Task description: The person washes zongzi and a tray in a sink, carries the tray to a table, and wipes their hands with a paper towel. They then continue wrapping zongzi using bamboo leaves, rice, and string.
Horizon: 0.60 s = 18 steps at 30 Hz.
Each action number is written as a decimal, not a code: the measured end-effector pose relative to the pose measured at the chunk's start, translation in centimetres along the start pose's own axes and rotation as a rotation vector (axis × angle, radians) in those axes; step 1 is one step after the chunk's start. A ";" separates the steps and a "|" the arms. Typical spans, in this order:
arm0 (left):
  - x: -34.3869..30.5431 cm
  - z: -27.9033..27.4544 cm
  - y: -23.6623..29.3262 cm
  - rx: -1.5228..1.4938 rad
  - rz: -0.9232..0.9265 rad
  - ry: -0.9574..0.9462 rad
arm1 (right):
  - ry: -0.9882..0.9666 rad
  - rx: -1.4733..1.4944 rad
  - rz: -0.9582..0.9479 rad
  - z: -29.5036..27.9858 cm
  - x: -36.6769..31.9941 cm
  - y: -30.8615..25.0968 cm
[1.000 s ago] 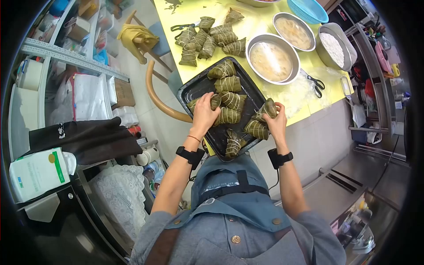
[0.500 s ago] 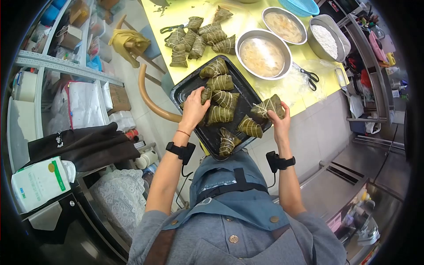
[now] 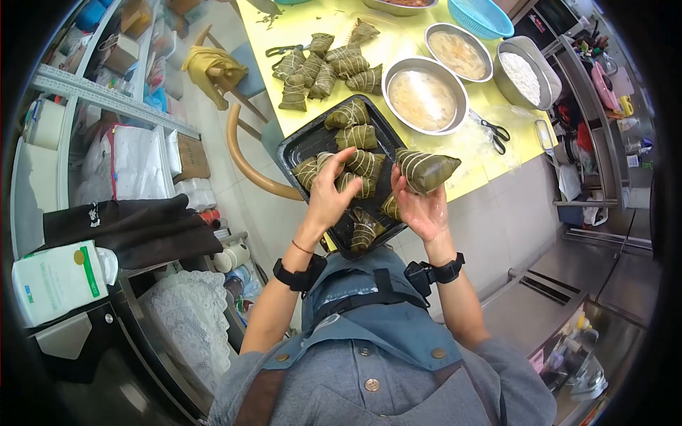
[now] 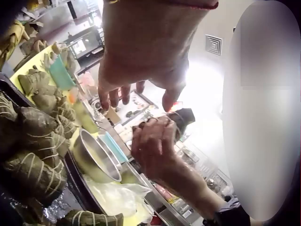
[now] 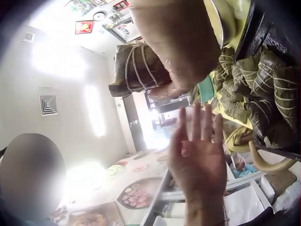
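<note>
My right hand (image 3: 424, 212), palm turned up, grips a zongzi (image 3: 428, 171) wrapped in green leaf and bound with pale string. It is raised over the right side of a black tray (image 3: 389, 135). In the right wrist view, the held zongzi (image 5: 136, 69) shows several turns of string. My left hand (image 3: 328, 197) holds nothing, fingers spread over the zongzi in the tray; the right wrist view shows its open palm (image 5: 200, 162). Several more zongzi (image 3: 356, 137) lie in the tray, some partly hidden under the hands, and one (image 3: 366, 231) sits at the near end.
A pile of zongzi (image 3: 323, 78) lies on the yellow table (image 3: 490, 167) beyond the tray. Two steel bowls of liquid, the nearer bowl (image 3: 462, 106) beside the tray, stand near a pot of white grains (image 3: 522, 74). Black-handled scissors (image 3: 495, 135) and a blue basket (image 3: 483, 18) are also there.
My right hand has lifted a zongzi from the tray, turned palm up and brought it inward. My left hand has let go of a zongzi at the tray's left and moved right.
</note>
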<state>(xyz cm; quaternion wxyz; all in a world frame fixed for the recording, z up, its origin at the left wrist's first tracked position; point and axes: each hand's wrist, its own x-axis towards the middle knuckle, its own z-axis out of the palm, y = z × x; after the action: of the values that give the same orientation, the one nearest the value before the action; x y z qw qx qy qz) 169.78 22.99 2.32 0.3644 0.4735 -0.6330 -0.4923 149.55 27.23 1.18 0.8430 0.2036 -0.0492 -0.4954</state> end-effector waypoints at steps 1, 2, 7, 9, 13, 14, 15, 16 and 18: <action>-0.4 0.2 1.0 -0.083 0.078 -0.024 | 0.009 -0.012 -0.011 -0.1 0.1 0.3; -0.7 0.4 2.6 -0.048 0.170 -0.018 | 0.071 -0.072 -0.044 0.0 0.2 0.7; -0.2 1.7 4.3 0.017 0.320 -0.106 | 0.323 -0.177 -0.073 -0.4 -0.1 2.3; 0.1 1.4 3.7 -0.063 0.242 -0.279 | 0.294 -0.181 -0.074 -0.6 -0.4 2.7; -0.3 0.7 3.6 0.076 0.343 -0.165 | 0.321 -0.379 -0.174 0.4 -1.5 1.8; -0.3 0.1 3.1 -0.034 0.222 -0.126 | 0.380 -0.459 -0.231 0.8 -1.9 1.1; -0.2 -0.8 2.7 -0.072 0.137 -0.075 | 0.438 -0.541 -0.289 1.2 -2.2 0.1; -0.1 -1.6 1.0 -0.058 0.074 0.009 | 0.486 -0.812 -0.419 0.9 -2.2 -1.2; -0.8 -4.2 -7.1 0.177 -0.125 0.234 | 0.562 -1.359 -0.676 -0.7 -2.3 -3.9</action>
<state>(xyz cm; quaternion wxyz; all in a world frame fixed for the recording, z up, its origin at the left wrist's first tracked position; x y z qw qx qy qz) 175.63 22.08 -3.52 0.3611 0.5965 -0.5964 -0.3976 145.41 27.75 -0.67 0.5679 -0.2326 0.5405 -0.5755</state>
